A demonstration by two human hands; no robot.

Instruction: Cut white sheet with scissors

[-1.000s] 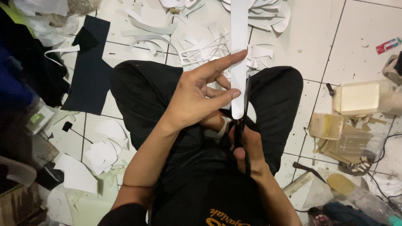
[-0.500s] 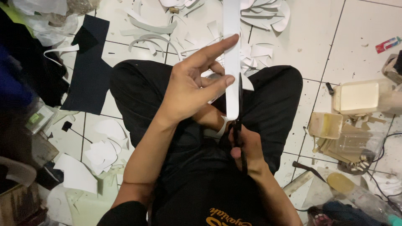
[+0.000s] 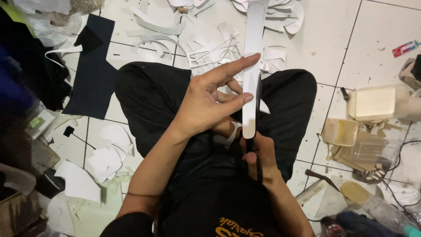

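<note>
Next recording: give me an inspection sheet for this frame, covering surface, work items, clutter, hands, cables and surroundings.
Surface: white tiled floor, stained and littered.
Work items: long white strip of sheet material, held upright over the lap; black-handled scissors at its right edge.
Clutter: white curved offcuts beyond the knees; more white scraps at left; dark blue rectangular sheet.
Hands: left hand steadies the strip with extended fingers; right hand grips the scissors' handle.
Cables: thin dark cable at right.
Surroundings: cream rectangular plastic container, stacked small containers, clear plastic bottle, dark bags at left.
</note>
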